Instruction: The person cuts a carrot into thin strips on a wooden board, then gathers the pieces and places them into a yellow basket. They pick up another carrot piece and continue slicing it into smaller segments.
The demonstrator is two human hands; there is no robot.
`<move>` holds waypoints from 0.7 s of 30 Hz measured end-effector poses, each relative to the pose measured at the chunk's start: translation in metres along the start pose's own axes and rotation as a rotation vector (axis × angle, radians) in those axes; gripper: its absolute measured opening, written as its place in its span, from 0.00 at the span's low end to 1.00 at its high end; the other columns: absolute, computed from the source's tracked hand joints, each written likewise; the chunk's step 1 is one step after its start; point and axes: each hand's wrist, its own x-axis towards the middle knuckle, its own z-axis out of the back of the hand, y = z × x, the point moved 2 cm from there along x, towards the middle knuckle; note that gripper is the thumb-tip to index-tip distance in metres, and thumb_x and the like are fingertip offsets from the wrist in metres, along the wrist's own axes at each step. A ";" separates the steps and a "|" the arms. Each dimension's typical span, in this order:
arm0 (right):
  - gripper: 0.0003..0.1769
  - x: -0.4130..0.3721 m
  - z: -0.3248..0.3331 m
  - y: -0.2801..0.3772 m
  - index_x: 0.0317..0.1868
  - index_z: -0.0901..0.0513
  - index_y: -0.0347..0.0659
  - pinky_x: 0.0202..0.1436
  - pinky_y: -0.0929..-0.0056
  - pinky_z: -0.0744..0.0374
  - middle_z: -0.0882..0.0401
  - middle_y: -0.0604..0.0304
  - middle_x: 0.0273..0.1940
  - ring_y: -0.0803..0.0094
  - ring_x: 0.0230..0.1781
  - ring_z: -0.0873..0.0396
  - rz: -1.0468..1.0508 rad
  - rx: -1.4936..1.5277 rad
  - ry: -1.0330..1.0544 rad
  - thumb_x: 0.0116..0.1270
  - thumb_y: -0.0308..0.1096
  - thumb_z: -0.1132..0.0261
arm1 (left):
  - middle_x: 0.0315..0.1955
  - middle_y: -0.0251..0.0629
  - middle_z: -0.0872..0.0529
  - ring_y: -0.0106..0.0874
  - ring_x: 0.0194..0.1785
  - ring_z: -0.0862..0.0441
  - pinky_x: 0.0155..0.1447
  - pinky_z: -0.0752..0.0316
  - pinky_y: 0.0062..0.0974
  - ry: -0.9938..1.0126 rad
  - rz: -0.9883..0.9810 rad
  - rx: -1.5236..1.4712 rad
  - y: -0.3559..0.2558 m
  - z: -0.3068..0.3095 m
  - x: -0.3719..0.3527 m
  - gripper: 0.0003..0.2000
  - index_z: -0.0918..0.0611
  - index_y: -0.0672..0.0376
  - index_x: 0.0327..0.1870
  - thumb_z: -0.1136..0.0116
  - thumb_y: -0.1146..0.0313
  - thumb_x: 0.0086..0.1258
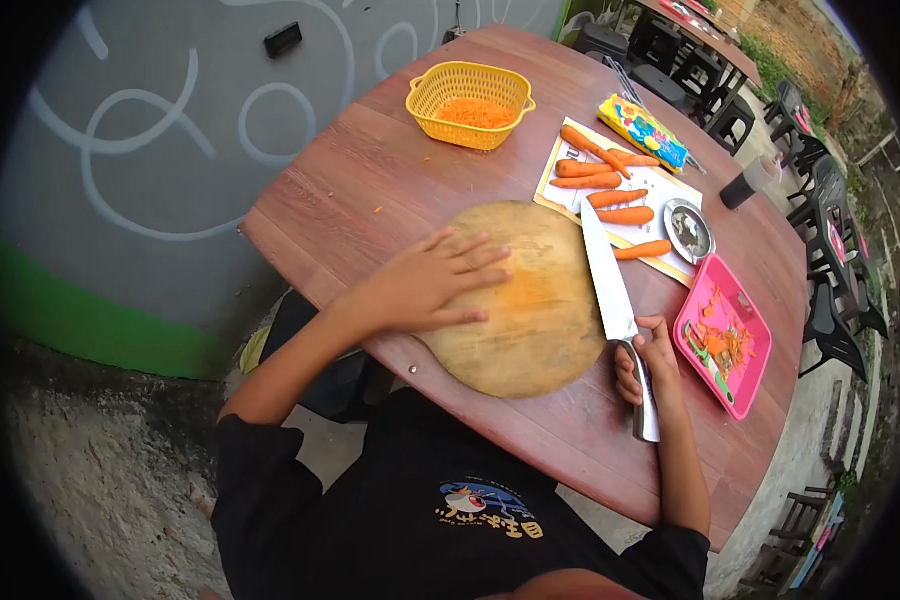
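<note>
My left hand (440,282) lies with fingers spread over the left part of a round wooden cutting board (530,340), which has an orange stain near its middle. In my right hand (652,362) is the handle of a large kitchen knife (608,275). Its broad blade points away from me along the board's right edge. Beyond the board, several whole carrots (625,215) rest on a printed sheet (660,190). Further back, a yellow plastic basket (470,75) holds shredded carrot (477,113).
At the right, a pink tray (687,335) contains carrot scraps and a green-handled peeler (720,380). A round metal dish (689,230), a colourful packet (642,130) and a dark-filled cup (748,183) stand on the wooden table (340,200). A grey painted wall (200,60) borders its left side.
</note>
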 end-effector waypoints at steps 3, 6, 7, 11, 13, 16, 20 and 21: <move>0.10 -0.001 -0.007 0.005 0.59 0.38 0.55 0.10 0.79 0.38 0.30 0.56 0.29 0.78 0.12 0.37 -0.023 0.035 -0.018 0.83 0.35 0.48 | 0.81 0.40 0.38 0.43 0.84 0.45 0.83 0.51 0.56 0.053 0.875 0.289 0.074 0.014 -0.033 0.32 0.34 0.51 0.80 0.57 0.43 0.83; 0.10 0.000 -0.007 0.005 0.59 0.37 0.55 0.10 0.79 0.38 0.30 0.56 0.29 0.78 0.12 0.37 -0.016 -0.002 -0.014 0.83 0.35 0.48 | 0.81 0.37 0.38 0.42 0.84 0.43 0.82 0.49 0.58 -0.256 0.648 0.208 0.080 0.015 -0.046 0.32 0.33 0.50 0.79 0.59 0.41 0.82; 0.10 -0.001 -0.008 0.003 0.59 0.37 0.55 0.10 0.79 0.38 0.30 0.56 0.29 0.78 0.12 0.37 -0.016 -0.005 -0.010 0.83 0.35 0.48 | 0.81 0.37 0.38 0.42 0.84 0.43 0.82 0.49 0.58 -0.259 0.652 0.209 0.083 0.013 -0.048 0.32 0.33 0.50 0.79 0.59 0.41 0.82; 0.11 0.000 -0.007 0.006 0.59 0.38 0.55 0.10 0.80 0.38 0.31 0.56 0.30 0.78 0.12 0.37 -0.023 -0.037 -0.032 0.83 0.34 0.47 | 0.79 0.40 0.34 0.46 0.83 0.43 0.82 0.52 0.59 -0.093 0.509 0.167 0.122 -0.006 -0.057 0.30 0.38 0.49 0.82 0.65 0.46 0.86; 0.11 -0.002 -0.008 0.005 0.59 0.38 0.54 0.10 0.80 0.38 0.31 0.56 0.30 0.78 0.12 0.37 0.014 -0.046 -0.040 0.83 0.35 0.47 | 0.76 0.42 0.29 0.46 0.82 0.40 0.79 0.49 0.64 -0.143 1.222 0.264 0.216 0.022 -0.079 0.29 0.41 0.49 0.83 0.63 0.50 0.86; 0.11 0.001 -0.011 0.006 0.59 0.38 0.53 0.11 0.80 0.37 0.31 0.56 0.30 0.78 0.12 0.37 0.035 -0.061 -0.027 0.83 0.35 0.46 | 0.74 0.45 0.26 0.48 0.80 0.36 0.77 0.44 0.64 -0.373 1.267 0.200 0.194 0.050 -0.073 0.27 0.40 0.51 0.82 0.59 0.57 0.85; 0.11 0.000 -0.010 0.004 0.60 0.37 0.54 0.11 0.81 0.37 0.31 0.56 0.31 0.79 0.13 0.37 0.032 -0.055 -0.040 0.83 0.35 0.47 | 0.74 0.47 0.28 0.46 0.78 0.34 0.81 0.42 0.49 -0.316 0.190 -0.212 0.083 0.031 -0.015 0.25 0.35 0.52 0.80 0.56 0.61 0.85; 0.11 0.000 -0.010 0.004 0.60 0.37 0.54 0.11 0.81 0.36 0.30 0.56 0.31 0.79 0.13 0.37 0.039 -0.062 -0.036 0.83 0.35 0.47 | 0.75 0.47 0.29 0.43 0.79 0.34 0.81 0.43 0.46 -0.179 -0.056 -0.253 0.061 0.020 -0.003 0.25 0.35 0.51 0.80 0.55 0.59 0.85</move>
